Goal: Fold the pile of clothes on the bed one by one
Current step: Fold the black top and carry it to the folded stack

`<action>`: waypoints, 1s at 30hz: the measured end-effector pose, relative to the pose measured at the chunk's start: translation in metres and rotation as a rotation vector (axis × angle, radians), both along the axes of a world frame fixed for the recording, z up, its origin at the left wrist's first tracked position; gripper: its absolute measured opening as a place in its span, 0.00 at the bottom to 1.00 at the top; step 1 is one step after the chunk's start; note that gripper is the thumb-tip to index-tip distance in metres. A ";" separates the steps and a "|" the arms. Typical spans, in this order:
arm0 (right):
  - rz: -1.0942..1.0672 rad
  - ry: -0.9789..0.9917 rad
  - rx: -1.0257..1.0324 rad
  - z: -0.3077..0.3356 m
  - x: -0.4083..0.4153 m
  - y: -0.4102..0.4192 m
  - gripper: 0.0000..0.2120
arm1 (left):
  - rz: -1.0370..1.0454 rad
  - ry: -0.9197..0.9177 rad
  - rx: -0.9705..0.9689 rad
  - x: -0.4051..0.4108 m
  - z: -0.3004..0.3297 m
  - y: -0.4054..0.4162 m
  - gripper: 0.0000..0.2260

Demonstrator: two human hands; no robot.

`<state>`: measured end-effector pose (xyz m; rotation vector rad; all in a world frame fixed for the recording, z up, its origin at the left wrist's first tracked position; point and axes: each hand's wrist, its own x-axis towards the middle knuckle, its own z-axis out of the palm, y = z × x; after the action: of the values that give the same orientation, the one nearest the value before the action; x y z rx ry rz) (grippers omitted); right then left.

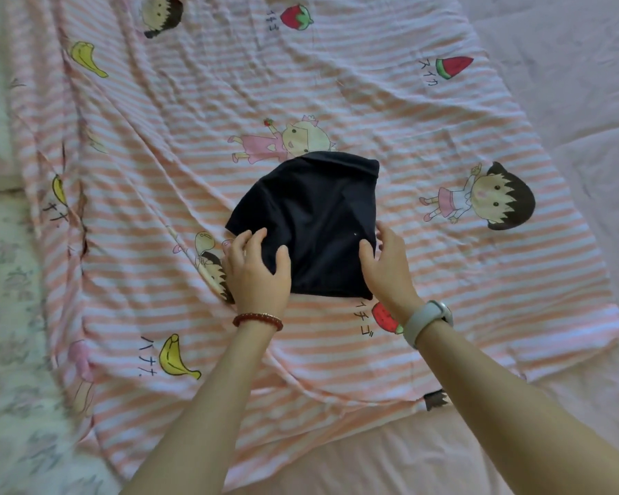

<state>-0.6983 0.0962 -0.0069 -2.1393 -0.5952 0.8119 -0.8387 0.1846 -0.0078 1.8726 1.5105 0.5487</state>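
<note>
A dark navy garment (308, 223), folded into a compact, roughly square bundle, is seen lying near the centre of the view on a pink-and-white striped sheet (444, 280) printed with cartoon girls, bananas, strawberries and watermelon slices. A turned-over band of cloth is noted along the bundle's 12 o'clock edge.

The left hand (256, 271) is placed at the bundle's 8 o'clock corner. Its fingers are spread and nearly straight, laid flat over the edge of the cloth, with the thumb resting on top of the fabric; nothing is gripped. A red beaded bracelet (258, 320) is worn on that wrist.

The right hand (386, 266) is set against the bundle's 4 o'clock side. Its fingers are relaxed and extended along the right edge, and the thumb is laid on the fabric; no pinch is seen. A white wristband (426, 321) is worn on that wrist.

Both forearms are seen entering from 6 o'clock.

A plain pink bedsheet (569, 83) is visible from 1 to 5 o'clock beyond the striped sheet. A pale floral fabric (11, 316) is noted at 8 to 9 o'clock.
</note>
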 end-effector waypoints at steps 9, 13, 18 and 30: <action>-0.236 0.349 0.067 -0.003 0.014 0.029 0.13 | -0.083 0.110 -0.442 0.029 -0.006 0.031 0.34; -0.345 0.231 0.182 0.004 0.001 0.005 0.08 | -0.089 -0.087 -0.355 0.024 -0.008 0.031 0.26; -0.357 0.243 -0.022 -0.018 -0.006 -0.045 0.11 | -0.144 0.001 -0.342 0.015 -0.019 0.018 0.21; 0.517 -0.244 -0.146 -0.004 0.094 0.051 0.27 | -0.082 -0.001 -0.464 0.012 -0.018 -0.030 0.32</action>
<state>-0.6046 0.1470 -0.0109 -2.2649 -1.2878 0.8882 -0.8264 0.1550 -0.0254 1.5602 1.4076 0.1418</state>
